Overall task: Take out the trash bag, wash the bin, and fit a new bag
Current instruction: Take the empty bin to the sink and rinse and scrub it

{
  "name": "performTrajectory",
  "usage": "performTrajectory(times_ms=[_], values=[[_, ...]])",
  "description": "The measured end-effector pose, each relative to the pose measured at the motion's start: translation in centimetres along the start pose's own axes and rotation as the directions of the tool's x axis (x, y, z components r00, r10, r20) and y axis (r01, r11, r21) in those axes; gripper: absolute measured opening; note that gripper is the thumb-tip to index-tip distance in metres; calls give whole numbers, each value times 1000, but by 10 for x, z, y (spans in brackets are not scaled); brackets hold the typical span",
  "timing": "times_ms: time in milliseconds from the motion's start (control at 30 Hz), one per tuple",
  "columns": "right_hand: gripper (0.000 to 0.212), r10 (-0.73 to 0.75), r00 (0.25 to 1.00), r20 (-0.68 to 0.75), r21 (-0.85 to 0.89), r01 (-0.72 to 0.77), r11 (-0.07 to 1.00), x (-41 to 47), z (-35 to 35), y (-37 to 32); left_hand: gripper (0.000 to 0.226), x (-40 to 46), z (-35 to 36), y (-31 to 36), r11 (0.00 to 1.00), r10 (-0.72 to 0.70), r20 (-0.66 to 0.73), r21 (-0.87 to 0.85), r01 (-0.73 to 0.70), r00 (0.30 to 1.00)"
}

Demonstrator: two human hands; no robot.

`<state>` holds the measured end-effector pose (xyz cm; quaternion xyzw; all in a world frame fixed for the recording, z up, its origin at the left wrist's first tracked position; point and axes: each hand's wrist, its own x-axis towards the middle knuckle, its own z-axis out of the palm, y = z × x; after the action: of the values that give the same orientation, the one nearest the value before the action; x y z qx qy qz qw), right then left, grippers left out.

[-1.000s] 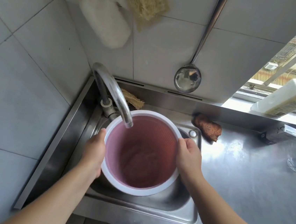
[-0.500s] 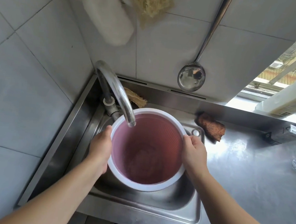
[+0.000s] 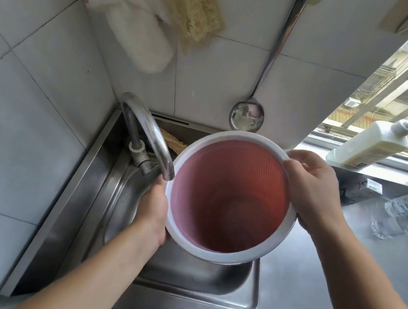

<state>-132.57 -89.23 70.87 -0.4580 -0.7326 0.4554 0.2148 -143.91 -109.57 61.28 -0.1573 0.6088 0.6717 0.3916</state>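
Step in hand: washing; bin (image 3: 228, 197) bare of any bag, held above the sink (image 3: 185, 275) just right of the tap spout (image 3: 154, 136).
Grip: left hand (image 3: 153, 209) wraps the bin's outer wall; right hand (image 3: 313, 191) curls over the white rim.
Heading: mouth faces up toward the camera, long axis tilted.
Water inside: possibly none; unclear.
Next: drain, then fit a fresh bag.

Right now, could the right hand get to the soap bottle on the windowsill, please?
Probably not yet: the right hand grips the rim of the bin, so it would have to let go. Otherwise nothing stands between it and the soap bottle.
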Motion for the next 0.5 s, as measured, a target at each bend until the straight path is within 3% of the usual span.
performTrajectory(times_ms=[167, 367, 500], values=[[29, -80, 997, 21, -141, 82, 987, -5, -24, -40, 29, -10, 12, -2, 987, -52, 166, -139, 75, 985], [28, -48, 995, 88, -310, 73, 948, -10, -31, -41, 34, -19, 16, -35, 943, -218, 168, -216, 252, 961], [26, -16, 988, 152, -508, 92, 856, -9, -27, -31, 32, -26, 19, -61, 900, -345, 179, -214, 379, 921]])
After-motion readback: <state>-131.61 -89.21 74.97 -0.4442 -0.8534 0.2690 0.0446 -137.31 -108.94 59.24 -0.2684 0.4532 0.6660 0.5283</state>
